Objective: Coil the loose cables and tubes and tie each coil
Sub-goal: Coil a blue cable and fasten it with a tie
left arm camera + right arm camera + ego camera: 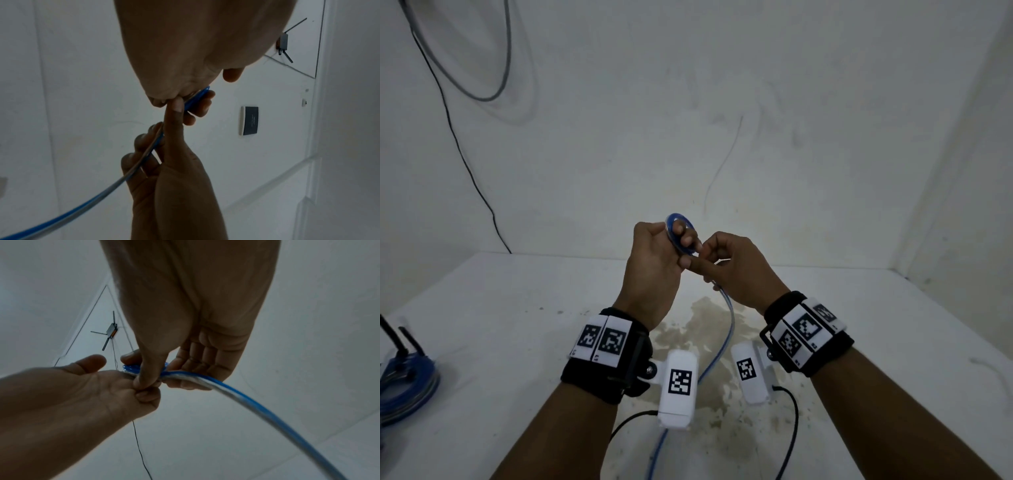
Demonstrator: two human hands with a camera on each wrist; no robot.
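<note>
Both hands up over the table (482, 308): my left hand (654, 270) grips a small blue coil (681, 236), right hand (736, 270) pinches the blue-and-clear tube (726, 329) feeding it; most length hangs uncoiled, I judge, tie pending; finished coils (407, 383) sit far left.

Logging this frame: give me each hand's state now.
Left hand: grips the small blue coil.
Right hand: fingers curled round the blue tube feeding it.
</note>
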